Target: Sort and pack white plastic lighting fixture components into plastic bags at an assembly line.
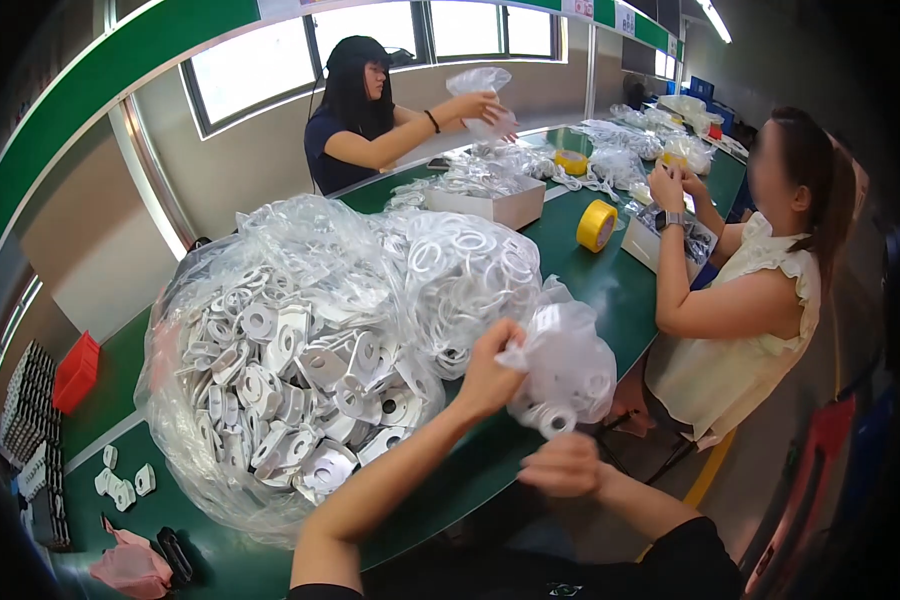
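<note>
My left hand [495, 368] pinches the gathered plastic of a clear bag [573, 360] with white rings inside, holding it up over the table's near edge. At the bag's lower end a white ring [554, 420] shows. Just below that ring is my right hand [564, 465], its fingers curled and slightly blurred; what they hold, if anything, is hidden. Left of my left forearm sits a big open clear bag [185, 440] heaped with white plastic parts [280, 400] that have round holes. Behind my left hand, another clear bag [470, 270] is full of white rings.
Across the green table [450, 510], a person [370, 130] lifts a clear bag. Another person [735, 290] works at the right beside a carton [650, 240]. Yellow tape [597, 226] and an open white box [490, 205] stand farther back. A red bin [76, 372] and pink cloth [132, 562] lie left.
</note>
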Available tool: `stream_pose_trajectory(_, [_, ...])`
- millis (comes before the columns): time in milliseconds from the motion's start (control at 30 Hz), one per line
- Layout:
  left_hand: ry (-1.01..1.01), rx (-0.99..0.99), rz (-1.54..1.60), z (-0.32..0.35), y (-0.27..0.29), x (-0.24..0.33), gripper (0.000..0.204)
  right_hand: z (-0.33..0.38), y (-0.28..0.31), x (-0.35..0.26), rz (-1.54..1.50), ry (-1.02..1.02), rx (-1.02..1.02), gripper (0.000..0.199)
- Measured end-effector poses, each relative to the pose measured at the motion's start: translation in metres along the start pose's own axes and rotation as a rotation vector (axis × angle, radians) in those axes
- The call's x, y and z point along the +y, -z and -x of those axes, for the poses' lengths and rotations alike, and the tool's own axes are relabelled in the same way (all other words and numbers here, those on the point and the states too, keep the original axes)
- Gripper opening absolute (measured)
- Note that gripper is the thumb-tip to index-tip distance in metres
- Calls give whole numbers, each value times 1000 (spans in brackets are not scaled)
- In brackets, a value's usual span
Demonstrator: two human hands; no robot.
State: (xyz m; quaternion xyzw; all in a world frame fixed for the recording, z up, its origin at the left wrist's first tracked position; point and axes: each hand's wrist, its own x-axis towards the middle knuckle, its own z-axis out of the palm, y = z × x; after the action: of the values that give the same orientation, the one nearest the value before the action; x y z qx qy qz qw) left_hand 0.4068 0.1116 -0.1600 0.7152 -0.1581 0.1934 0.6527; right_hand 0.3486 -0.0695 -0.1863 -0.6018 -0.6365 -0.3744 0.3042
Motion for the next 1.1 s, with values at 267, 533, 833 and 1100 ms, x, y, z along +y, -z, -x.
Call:
stream_pose_trajectory(267, [142,-58,-497,65,49,28,76,55,20,76,-383,-1372,478,56])
stream_pose_trajectory(533, [-94,-195,-933,159,10,56,71,39,-11,73,-247,-1289,431,42])
stream_pose_trajectory(833, [-2,-471,-1039,135,24,36,65,38,-5,82,-117,-1341,524,31])
stream_pose_trajectory(1100, [-27,-256,-764,139,26,32,62,50,11,101,-79,-1244,838,13])
